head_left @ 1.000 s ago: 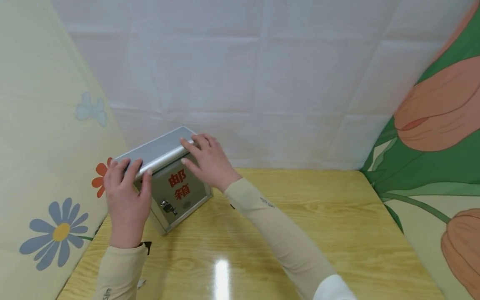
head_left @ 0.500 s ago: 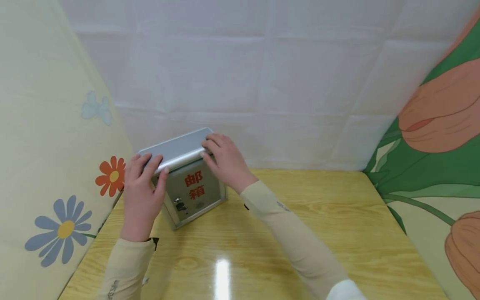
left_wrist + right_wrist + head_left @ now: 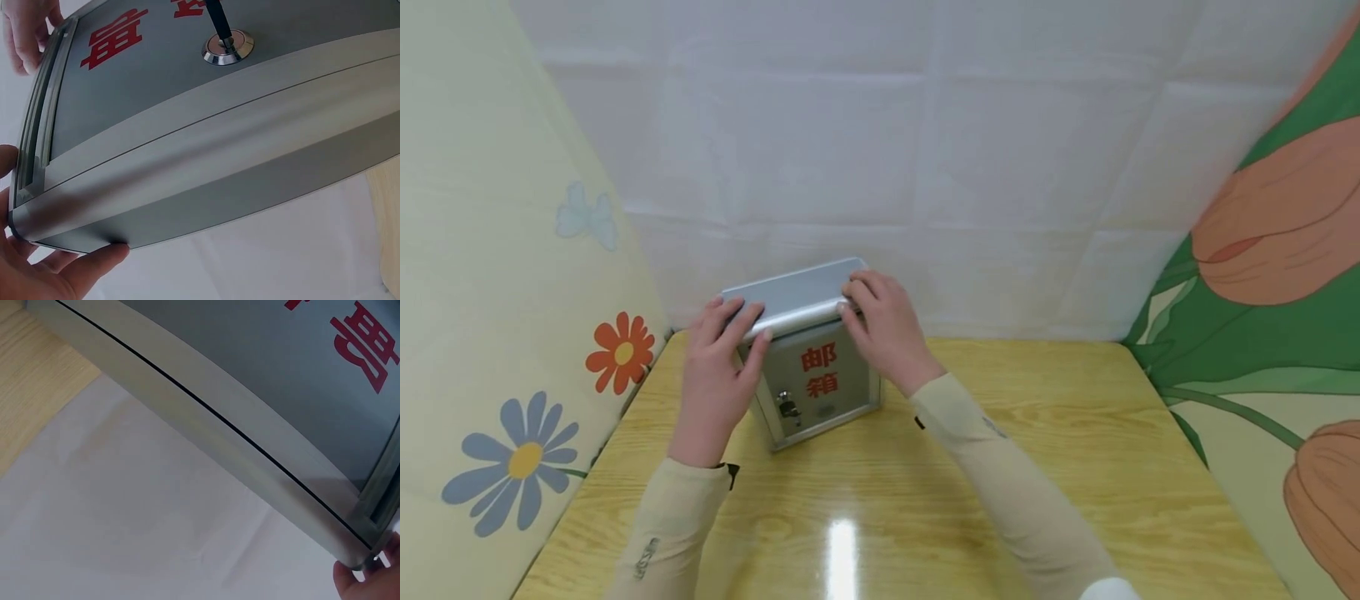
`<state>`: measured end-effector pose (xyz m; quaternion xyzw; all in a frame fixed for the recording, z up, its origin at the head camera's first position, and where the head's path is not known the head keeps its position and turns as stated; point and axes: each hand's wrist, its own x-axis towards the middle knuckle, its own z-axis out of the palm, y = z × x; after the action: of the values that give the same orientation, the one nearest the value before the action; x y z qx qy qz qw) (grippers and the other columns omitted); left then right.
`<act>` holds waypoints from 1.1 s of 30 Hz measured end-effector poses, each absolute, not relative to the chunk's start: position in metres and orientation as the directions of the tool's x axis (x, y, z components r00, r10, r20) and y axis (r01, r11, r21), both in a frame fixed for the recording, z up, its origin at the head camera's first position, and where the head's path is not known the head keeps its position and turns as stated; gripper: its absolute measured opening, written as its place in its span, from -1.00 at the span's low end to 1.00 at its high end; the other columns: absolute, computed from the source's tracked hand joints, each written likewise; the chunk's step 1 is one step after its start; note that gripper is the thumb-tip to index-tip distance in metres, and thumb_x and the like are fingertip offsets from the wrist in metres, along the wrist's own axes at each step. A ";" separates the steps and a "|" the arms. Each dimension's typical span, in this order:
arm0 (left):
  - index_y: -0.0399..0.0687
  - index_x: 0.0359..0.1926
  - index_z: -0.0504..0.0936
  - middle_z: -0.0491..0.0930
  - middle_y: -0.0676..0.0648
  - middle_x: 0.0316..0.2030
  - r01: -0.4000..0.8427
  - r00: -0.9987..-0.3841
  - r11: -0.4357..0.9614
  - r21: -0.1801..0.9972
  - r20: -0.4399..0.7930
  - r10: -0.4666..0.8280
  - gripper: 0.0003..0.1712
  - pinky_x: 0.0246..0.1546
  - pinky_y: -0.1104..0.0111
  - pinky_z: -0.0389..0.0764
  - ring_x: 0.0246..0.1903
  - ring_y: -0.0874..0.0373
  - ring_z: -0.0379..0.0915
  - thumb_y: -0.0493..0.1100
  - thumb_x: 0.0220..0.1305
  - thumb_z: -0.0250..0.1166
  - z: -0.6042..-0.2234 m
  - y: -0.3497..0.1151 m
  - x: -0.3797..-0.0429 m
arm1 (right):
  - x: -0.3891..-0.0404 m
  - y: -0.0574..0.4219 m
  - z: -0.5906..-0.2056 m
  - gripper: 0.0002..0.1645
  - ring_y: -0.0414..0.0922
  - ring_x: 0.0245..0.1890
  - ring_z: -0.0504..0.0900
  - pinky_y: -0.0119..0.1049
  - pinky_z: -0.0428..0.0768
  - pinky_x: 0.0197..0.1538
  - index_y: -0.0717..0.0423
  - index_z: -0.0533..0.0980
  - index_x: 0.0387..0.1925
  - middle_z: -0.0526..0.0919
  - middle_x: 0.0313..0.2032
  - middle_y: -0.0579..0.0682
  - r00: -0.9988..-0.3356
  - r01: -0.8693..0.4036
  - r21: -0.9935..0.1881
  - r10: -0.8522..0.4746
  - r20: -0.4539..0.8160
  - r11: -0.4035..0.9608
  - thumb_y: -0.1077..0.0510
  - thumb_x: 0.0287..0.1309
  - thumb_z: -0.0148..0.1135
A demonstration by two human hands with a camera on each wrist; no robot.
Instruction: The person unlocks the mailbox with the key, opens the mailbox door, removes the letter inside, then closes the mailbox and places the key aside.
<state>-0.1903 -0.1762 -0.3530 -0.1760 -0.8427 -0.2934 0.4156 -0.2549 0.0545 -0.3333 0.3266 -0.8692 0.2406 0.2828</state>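
Observation:
A silver-grey metal mailbox [image 3: 820,379] with red characters on its front stands on the wooden table, turned slightly. My left hand [image 3: 711,383] grips its top left corner, thumb on the front edge and fingers over the lid. At the top right corner, my right hand [image 3: 891,333] holds the lid edge in the same way. A key with a dark head sits in the round lock [image 3: 228,50] on the front door, which is closed. In the left wrist view, the left thumb and fingers wrap the corner; in the right wrist view, only some right fingertips [image 3: 369,584] show.
The wooden table [image 3: 1037,433] reaches to a white cloth backdrop [image 3: 917,167] just behind the mailbox. On the left is a cream sheet [image 3: 475,275] with printed flowers; on the right hangs a tulip-printed sheet [image 3: 1262,350].
Both hands have moved the mailbox to the right and turned it so its front faces more toward me. Their grip on the two top corners stays the same.

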 end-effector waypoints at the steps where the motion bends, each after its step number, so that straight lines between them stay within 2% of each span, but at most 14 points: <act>1: -0.16 0.11 0.61 0.45 -0.27 0.12 0.553 -0.588 0.757 0.349 0.807 0.057 -0.58 0.24 -0.05 0.17 0.28 -0.22 0.15 -0.22 0.21 0.34 -0.353 -0.175 -0.191 | -0.255 0.057 -0.334 -0.66 0.02 0.15 0.37 -0.12 0.23 0.26 0.14 0.50 0.00 0.45 0.12 0.08 -0.620 -0.705 -0.229 -0.428 0.657 0.671 0.01 0.42 -0.03; 9: -0.15 0.08 0.62 0.47 -0.26 0.11 0.633 -0.548 0.697 0.337 0.831 0.097 -0.58 0.25 -0.02 0.16 0.27 -0.23 0.17 -0.27 0.16 0.37 -0.356 -0.161 -0.201 | -0.254 0.075 -0.341 -0.69 0.03 0.05 0.40 -0.06 0.28 0.16 0.15 0.50 -0.13 0.48 0.00 0.10 -0.559 -0.707 -0.179 -0.386 0.734 0.684 0.04 0.42 -0.09; 18: -0.15 0.12 0.60 0.44 -0.26 0.14 0.678 -0.558 0.650 0.343 0.816 0.152 -0.57 0.28 0.05 0.14 0.31 -0.19 0.12 -0.24 0.20 0.35 -0.356 -0.145 -0.209 | -0.252 0.093 -0.350 -0.71 0.08 -0.08 0.40 -0.01 0.31 0.01 0.16 0.48 -0.25 0.49 -0.11 0.13 -0.514 -0.684 -0.199 -0.270 0.814 0.701 0.05 0.37 -0.09; 33: -0.09 0.15 0.58 0.39 -0.20 0.20 0.744 -0.563 0.557 0.369 0.794 0.227 -0.58 0.30 0.16 0.13 0.35 -0.09 0.06 -0.19 0.27 0.29 -0.359 -0.116 -0.229 | -0.251 0.126 -0.358 -0.67 0.14 -0.18 0.36 0.05 0.26 -0.07 0.20 0.47 -0.28 0.45 -0.18 0.15 -0.464 -0.647 -0.230 -0.137 0.875 0.727 0.02 0.28 -0.07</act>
<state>-0.2287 -0.1156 -0.3589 -0.3011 -0.8067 -0.3620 0.3572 -0.2507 0.1264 -0.3577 0.2424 -0.8089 0.2791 0.4572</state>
